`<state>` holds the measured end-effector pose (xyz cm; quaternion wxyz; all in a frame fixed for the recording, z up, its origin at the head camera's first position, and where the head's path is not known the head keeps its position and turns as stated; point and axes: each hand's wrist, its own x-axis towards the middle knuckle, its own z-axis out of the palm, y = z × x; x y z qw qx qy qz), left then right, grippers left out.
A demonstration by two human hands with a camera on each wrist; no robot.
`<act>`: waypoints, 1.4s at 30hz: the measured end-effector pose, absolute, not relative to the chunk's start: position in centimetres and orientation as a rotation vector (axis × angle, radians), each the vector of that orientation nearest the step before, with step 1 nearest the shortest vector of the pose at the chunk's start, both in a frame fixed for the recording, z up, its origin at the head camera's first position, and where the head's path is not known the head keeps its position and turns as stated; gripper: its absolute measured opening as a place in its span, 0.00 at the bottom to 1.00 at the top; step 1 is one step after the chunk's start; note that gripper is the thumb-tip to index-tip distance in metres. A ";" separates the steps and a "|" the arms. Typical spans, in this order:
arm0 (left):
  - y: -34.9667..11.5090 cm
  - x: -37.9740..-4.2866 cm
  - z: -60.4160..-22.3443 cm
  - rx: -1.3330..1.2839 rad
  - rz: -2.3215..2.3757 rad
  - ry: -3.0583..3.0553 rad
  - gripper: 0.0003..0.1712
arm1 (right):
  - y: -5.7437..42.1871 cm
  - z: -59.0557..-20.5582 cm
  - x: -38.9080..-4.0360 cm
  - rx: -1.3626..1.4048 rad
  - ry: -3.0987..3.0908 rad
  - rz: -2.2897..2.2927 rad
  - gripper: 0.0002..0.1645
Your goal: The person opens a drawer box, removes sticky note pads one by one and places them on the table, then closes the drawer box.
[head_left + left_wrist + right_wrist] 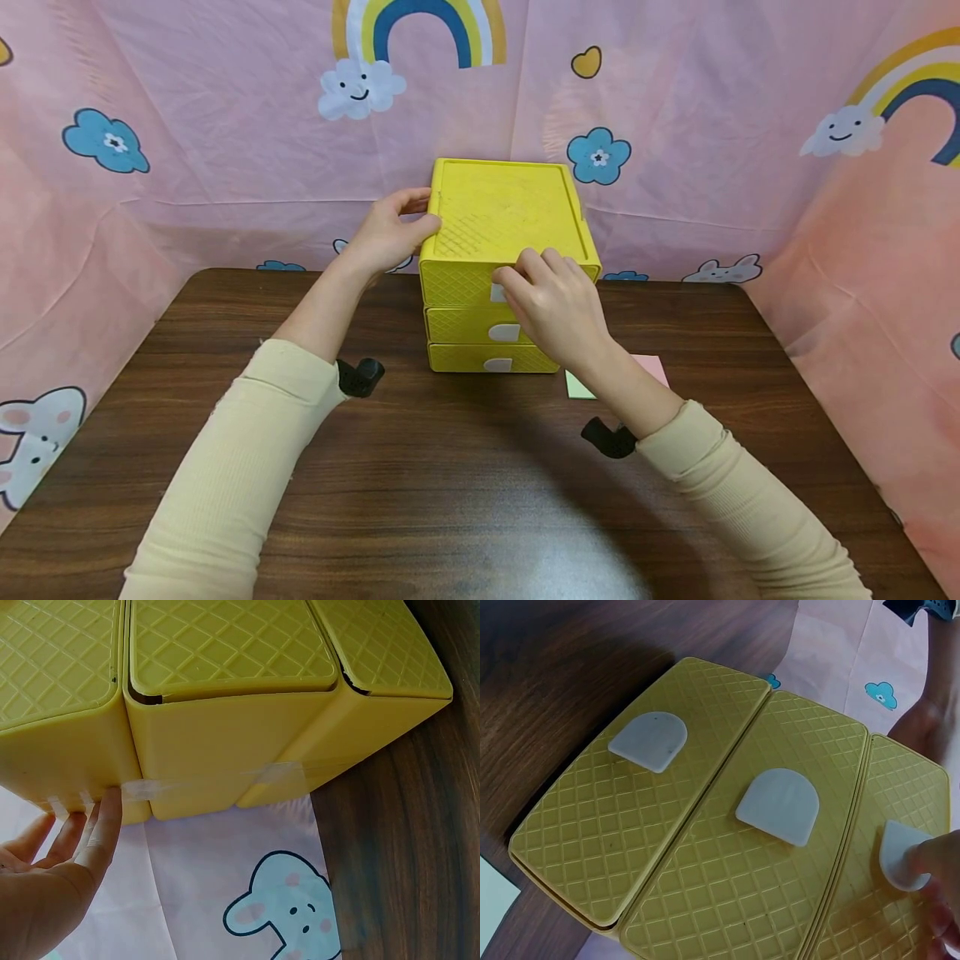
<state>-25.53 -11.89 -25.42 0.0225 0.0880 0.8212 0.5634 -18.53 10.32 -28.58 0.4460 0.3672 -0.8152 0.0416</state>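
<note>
A yellow three-drawer box (517, 200) stands at the back of the table, its drawers all closed. Each drawer front has a diamond pattern and a white rounded handle. My left hand (390, 229) steadies the left side of the box, thumb at the top edge and fingers straight along the side wall. At the front, my right hand (555, 304) pinches the top drawer's handle (900, 851), with the thumb on its face and the other fingers curled. Below it, the middle handle (781, 806) and bottom handle (651, 741) are untouched.
Pink paper (652, 367) and pale green paper (577, 387) lie on the brown table (420, 500), right of the box and partly behind my right forearm. A pink patterned cloth (247, 175) hangs close behind the box. Clear tape (281, 772) runs along the box's left side.
</note>
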 end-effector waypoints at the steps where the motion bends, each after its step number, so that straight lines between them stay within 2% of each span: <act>1: -11.9 -25.5 -25.4 0.271 1.744 2.545 0.31 | 10.3 -28.6 -18.5 0.911 -2.021 0.101 0.06; 8: -11.9 -25.5 -25.3 0.261 1.741 2.541 0.31 | 10.8 -28.4 -18.2 0.929 -2.071 0.078 0.08; 18: -12.0 -25.6 -25.4 0.270 1.743 2.535 0.32 | 11.3 -28.4 -17.2 0.943 -2.117 0.096 0.15; 25: -12.0 -25.6 -25.4 0.261 1.740 2.540 0.31 | 11.5 -28.8 -16.6 0.937 -2.125 0.152 0.17; 32: -12.0 -25.5 -25.3 0.260 1.729 2.544 0.31 | 11.9 -29.6 -16.1 0.928 -2.134 0.218 0.22; 42: -11.9 -25.5 -25.4 0.263 1.736 2.542 0.31 | 12.0 -31.0 -15.7 0.884 -2.128 0.313 0.20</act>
